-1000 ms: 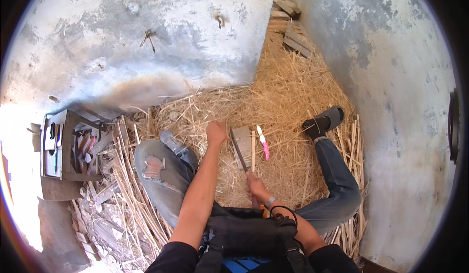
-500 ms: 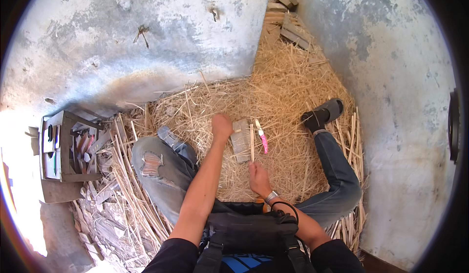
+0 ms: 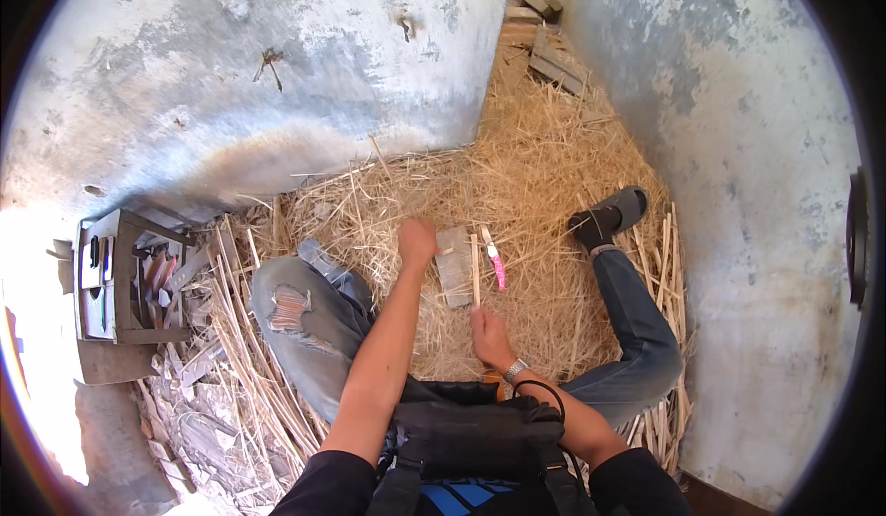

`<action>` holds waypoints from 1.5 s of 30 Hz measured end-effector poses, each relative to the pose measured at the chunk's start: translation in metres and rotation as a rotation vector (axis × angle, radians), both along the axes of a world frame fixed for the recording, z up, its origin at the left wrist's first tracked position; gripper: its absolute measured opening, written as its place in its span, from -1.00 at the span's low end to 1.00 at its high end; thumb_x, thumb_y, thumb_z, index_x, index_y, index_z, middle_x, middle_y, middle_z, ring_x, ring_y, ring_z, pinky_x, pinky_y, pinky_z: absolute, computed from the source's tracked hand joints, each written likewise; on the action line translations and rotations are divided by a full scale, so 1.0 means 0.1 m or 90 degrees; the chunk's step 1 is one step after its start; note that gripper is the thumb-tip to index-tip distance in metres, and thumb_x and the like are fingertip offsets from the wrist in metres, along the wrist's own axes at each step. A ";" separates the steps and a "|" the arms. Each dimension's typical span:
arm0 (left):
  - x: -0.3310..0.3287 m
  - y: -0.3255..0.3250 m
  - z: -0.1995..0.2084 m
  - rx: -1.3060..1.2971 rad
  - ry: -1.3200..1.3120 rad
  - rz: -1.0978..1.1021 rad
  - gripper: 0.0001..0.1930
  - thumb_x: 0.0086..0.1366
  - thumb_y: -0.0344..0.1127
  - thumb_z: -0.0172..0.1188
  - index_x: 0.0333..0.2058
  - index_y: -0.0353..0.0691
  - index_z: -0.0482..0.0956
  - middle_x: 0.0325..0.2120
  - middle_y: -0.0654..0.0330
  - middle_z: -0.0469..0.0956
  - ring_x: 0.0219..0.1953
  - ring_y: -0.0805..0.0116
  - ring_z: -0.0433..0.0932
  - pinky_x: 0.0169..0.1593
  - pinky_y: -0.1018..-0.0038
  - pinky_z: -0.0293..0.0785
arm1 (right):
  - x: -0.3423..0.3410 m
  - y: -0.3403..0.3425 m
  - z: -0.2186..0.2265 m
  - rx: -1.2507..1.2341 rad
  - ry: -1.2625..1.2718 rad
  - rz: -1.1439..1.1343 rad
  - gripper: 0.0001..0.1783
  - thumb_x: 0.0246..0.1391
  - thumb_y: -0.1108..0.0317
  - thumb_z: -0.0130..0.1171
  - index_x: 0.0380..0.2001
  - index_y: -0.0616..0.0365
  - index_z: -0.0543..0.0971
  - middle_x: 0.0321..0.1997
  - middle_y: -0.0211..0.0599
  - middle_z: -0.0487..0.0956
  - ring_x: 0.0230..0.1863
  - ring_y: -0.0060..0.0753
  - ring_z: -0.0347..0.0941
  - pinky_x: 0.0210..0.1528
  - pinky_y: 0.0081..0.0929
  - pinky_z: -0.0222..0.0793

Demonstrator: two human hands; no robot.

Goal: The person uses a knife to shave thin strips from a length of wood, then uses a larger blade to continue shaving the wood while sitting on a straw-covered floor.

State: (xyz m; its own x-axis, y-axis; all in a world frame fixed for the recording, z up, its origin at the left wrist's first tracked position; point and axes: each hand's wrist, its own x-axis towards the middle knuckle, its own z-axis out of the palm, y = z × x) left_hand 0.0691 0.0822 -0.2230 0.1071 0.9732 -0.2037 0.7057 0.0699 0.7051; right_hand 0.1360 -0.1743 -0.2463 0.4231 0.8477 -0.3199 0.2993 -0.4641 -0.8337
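My left hand (image 3: 418,243) is closed in a fist just left of a flat grey wooden block (image 3: 453,268) lying on the straw. Whatever may be inside that fist is hidden. Pinched in the fingers of my right hand (image 3: 492,338) is the near end of a thin, pale wooden stick (image 3: 475,270), which points away from me along the block's right edge. Beside the stick lies a knife (image 3: 496,269) with a pink handle and a short pale blade, and neither hand touches it.
Loose straw (image 3: 554,165) covers the floor between my legs. Long split sticks (image 3: 242,341) are piled on the left near a small wooden stool-like box (image 3: 152,335) with tools in it. Concrete walls (image 3: 720,193) close in, and planks (image 3: 556,62) lie in the far corner.
My left fist has shifted very slightly left and nearer to me. The stick's far end has tipped a touch left; my right hand keeps its hold. The knife has stayed about where it was.
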 end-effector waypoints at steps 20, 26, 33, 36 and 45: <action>-0.12 -0.02 -0.18 -0.012 -0.019 0.058 -0.63 0.34 -0.21 0.07 -0.32 -0.52 0.61 -0.32 -0.38 0.61 -0.18 -0.29 0.63 -0.11 0.01 0.55 | 0.12 -0.35 -0.32 -0.241 0.423 -0.142 -0.45 0.44 -0.13 -0.12 -0.50 0.08 0.40 -0.72 -0.45 0.31 -0.78 -0.52 0.20 -0.74 -0.41 0.17; -0.19 0.13 -0.32 0.035 -0.021 0.062 -0.59 0.36 -0.18 0.07 -0.33 -0.54 0.61 -0.39 -0.38 0.60 -0.26 -0.32 0.63 -0.18 -0.03 0.52 | 0.15 0.23 0.58 0.033 0.400 -0.176 -0.52 0.46 -0.01 -0.12 -0.42 0.12 0.46 -0.71 -0.51 0.32 -0.77 -0.65 0.20 -0.72 -0.55 0.13; -0.02 0.05 -0.27 0.078 -0.034 0.003 -0.57 0.39 -0.18 0.02 -0.41 -0.53 0.60 -0.49 -0.38 0.58 -0.34 -0.35 0.62 -0.24 -0.07 0.50 | 0.17 0.25 0.60 0.209 0.224 -0.096 -0.54 0.47 -0.01 -0.16 -0.36 0.13 0.43 -0.70 -0.50 0.31 -0.77 -0.68 0.20 -0.73 -0.61 0.15; -0.04 0.00 -0.34 0.110 -0.096 0.045 -0.58 0.39 -0.19 0.02 -0.39 -0.53 0.61 -0.50 -0.37 0.58 -0.35 -0.34 0.62 -0.24 -0.08 0.50 | 0.10 0.26 0.48 0.170 0.223 -0.120 -0.54 0.47 0.02 -0.13 -0.38 0.14 0.47 -0.68 -0.49 0.34 -0.75 -0.67 0.23 -0.71 -0.57 0.16; -0.30 0.18 -0.71 -0.043 -0.212 0.136 -0.63 0.40 -0.19 0.03 -0.22 -0.44 0.63 -0.43 -0.25 0.64 -0.35 -0.15 0.68 -0.28 0.09 0.59 | -0.22 0.03 -0.56 -0.194 0.355 -0.154 -0.42 0.40 -0.17 -0.09 -0.50 0.10 0.41 -0.71 -0.42 0.32 -0.79 -0.49 0.24 -0.73 -0.38 0.22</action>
